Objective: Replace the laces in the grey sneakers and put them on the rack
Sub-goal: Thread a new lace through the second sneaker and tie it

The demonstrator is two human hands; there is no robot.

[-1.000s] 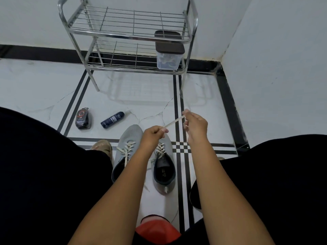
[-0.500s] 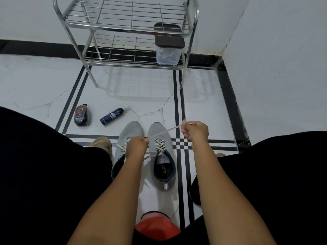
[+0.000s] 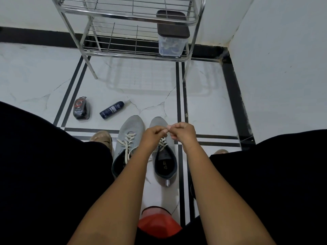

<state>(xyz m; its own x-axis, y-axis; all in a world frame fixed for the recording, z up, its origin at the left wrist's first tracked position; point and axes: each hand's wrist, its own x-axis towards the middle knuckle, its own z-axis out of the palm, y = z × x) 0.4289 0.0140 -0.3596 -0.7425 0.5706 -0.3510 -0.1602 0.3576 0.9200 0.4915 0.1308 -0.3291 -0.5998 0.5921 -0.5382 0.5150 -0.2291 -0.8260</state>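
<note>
Head view shows our left hand [image 3: 154, 137] and right hand [image 3: 183, 133] meeting fingertip to fingertip, fingers curled, seemingly pinching a lace end too small to confirm. Directly beneath lies the right sneaker [image 3: 163, 152], toe pointing away; left sneaker [image 3: 128, 138] just leftward; the rack [image 3: 131, 16] well beyond.

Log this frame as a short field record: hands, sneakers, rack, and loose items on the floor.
left hand: fingers curled, meeting the right hand above the right sneaker; lace not clearly visible between them
right hand: fingers curled, fingertips pinched against the left hand
left sneaker: grey, on the floor, cream lace threaded with loose ends
right sneaker: grey, on the floor beside it, partly laced
rack: metal wire, two tiers, holds no shoes
clear container: dark lid, on lower tier
floor items: blue spray bottle lying down; black shoe-polish sponge
</note>
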